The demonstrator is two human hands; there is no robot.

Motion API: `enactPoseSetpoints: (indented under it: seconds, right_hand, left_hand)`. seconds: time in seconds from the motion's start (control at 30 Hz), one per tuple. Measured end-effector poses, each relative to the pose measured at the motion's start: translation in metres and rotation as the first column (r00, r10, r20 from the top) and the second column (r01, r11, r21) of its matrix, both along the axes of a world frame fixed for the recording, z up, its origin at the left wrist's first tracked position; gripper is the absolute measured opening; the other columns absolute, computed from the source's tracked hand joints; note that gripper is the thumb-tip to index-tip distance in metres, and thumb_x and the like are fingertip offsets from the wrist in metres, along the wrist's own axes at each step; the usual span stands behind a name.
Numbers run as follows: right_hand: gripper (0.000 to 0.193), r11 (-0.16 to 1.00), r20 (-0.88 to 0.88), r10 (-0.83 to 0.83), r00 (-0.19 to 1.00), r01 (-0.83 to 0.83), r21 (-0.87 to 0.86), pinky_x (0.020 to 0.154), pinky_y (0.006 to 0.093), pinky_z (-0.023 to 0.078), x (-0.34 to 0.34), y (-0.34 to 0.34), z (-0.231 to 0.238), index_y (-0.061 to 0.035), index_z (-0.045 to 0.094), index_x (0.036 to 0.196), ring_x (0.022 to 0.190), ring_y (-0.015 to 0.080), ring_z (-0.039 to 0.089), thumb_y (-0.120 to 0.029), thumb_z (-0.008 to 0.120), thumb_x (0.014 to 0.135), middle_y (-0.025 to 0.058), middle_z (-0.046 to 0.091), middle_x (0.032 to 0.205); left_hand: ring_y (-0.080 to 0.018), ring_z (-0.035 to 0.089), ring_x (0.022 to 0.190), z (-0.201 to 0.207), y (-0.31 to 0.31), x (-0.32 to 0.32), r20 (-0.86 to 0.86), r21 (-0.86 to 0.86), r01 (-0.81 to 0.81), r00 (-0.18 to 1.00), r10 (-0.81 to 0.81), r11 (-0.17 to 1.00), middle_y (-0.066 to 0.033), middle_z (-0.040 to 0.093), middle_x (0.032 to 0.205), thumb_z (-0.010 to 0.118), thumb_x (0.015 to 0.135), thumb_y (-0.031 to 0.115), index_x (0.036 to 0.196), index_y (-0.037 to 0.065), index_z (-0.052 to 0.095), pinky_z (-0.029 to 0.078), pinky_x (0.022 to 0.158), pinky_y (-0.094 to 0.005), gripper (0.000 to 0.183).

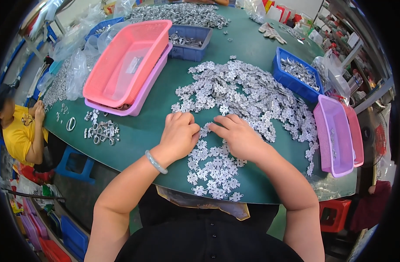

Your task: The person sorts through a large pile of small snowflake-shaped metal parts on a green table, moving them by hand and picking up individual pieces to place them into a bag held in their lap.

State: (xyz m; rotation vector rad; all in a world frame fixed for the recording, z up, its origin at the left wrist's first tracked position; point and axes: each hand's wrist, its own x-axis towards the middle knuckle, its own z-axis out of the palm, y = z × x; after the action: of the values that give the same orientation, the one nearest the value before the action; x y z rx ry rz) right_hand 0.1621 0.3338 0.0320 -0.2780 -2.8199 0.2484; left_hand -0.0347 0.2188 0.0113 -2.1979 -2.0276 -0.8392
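My left hand, with a pale bangle at its wrist, hovers low over the green table with curled fingers; whatever is in them is hidden. Facing it, my right hand is closed at the fingertips on a small silver cross-shaped metal piece. Beyond both hands spreads a large heap of similar flat metal pieces, reaching toward the right edge. A smaller, looser batch of these pieces lies between my forearms, near the table's front edge.
Stacked pink and purple baskets stand at left, beside a grey-blue bin. A blue bin of metal parts and a purple basket are at right. Rings lie left. A person in yellow sits far left.
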Motion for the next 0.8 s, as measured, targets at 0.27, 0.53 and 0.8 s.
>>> enactPoseSetpoints:
  seconds: [0.27, 0.53, 0.8]
  right_hand:
    - [0.040, 0.996, 0.098, -0.028, 0.995, 0.036, -0.083, 0.093, 0.0385, 0.043, 0.005, -0.004, -0.007, -0.0060, 0.065, 0.114, 0.108, 0.0280, 0.052, 0.000, 0.059, 0.075, 0.0087, 0.057, 0.113]
    - [0.036, 0.971, 0.214, 0.109, 0.971, -0.057, -0.233, 0.089, 0.0377, 0.045, 0.007, -0.002, 0.010, -0.0060, 0.067, 0.105, 0.102, 0.0288, 0.053, 0.000, 0.060, 0.070, 0.0091, 0.059, 0.102]
    - [0.030, 0.967, 0.065, -0.172, 0.983, 0.156, 0.203, 0.090, 0.0361, 0.042, -0.017, 0.027, -0.014, -0.0039, 0.065, 0.099, 0.104, 0.0269, 0.054, -0.001, 0.062, 0.069, 0.0082, 0.058, 0.101]
  left_hand:
    - [-0.0240, 0.053, 0.091, 0.001, -0.014, -0.001, 0.015, 0.010, 0.022, 1.000, -0.022, 1.000, -0.0025, 0.055, 0.088, 0.072, 0.073, 0.007, 0.083, 0.011, 0.072, 0.037, 0.088, -0.0397, 0.011]
    - [-0.0266, 0.054, 0.093, 0.005, -0.028, 0.000, 0.030, -0.006, 0.124, 0.992, -0.123, 0.992, -0.0045, 0.058, 0.094, 0.069, 0.069, 0.003, 0.085, 0.009, 0.073, 0.041, 0.085, -0.0407, 0.018]
    - [-0.0294, 0.056, 0.101, 0.007, -0.024, -0.017, 0.071, -0.024, 0.053, 0.996, -0.051, 0.998, -0.0083, 0.061, 0.105, 0.068, 0.077, 0.008, 0.105, 0.009, 0.069, 0.041, 0.088, -0.0415, 0.028]
